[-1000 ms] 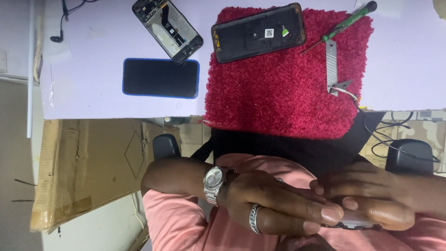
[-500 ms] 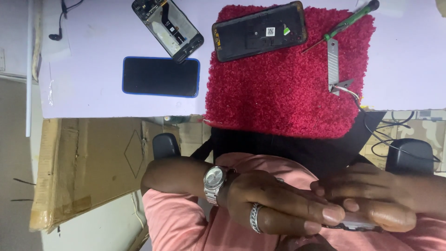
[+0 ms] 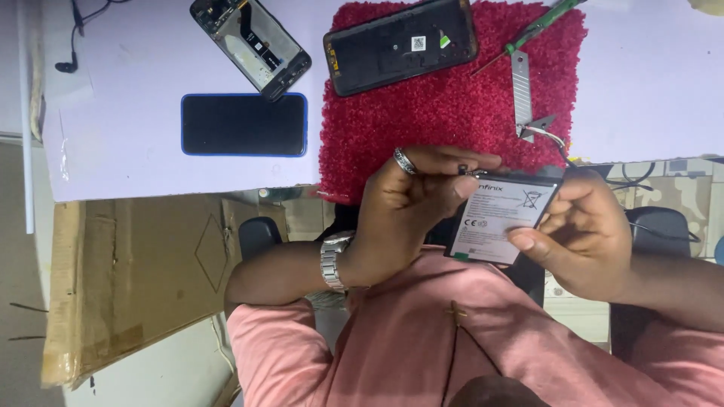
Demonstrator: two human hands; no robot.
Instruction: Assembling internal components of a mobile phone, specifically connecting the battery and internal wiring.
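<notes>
We grip phone battery [image 3: 501, 218] between both hands: left hand [image 3: 411, 207] pinches top corner, right hand [image 3: 592, 230] clasps lower edge, long axis tilted.

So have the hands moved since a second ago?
Yes. Both hands, left hand and right hand, have risen from the lap toward the red mat, now holding a phone battery.

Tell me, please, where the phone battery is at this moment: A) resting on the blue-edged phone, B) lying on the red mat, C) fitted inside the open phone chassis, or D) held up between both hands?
D: the phone battery is gripped by the right hand at its lower edge while the left hand pinches its top corner, clear of the red mat.
</notes>
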